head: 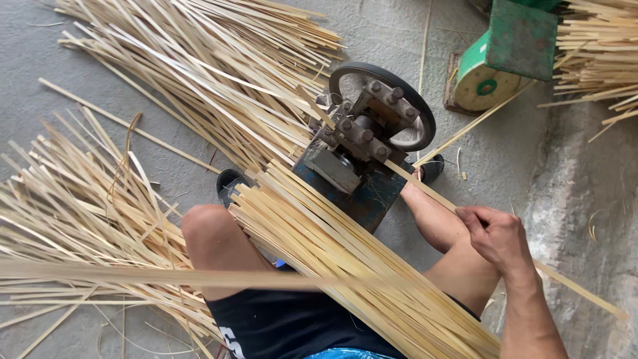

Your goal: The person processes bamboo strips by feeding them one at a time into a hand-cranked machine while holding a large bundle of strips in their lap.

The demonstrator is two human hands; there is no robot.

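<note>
The left hand does not show at all, and a blurred pale strip [153, 276] crossing the lower left, close to the camera, runs off the left edge so its holder cannot be told. The bundle of bamboo strips [345, 259] across the lap is cut off at the bottom edge and covers much of the blue machine [362, 199] beneath it. The right hand [498, 239] closes round a single strip [578, 286], hiding the stretch inside the grip, and the green device [505, 60] is cropped by the top edge.
</note>
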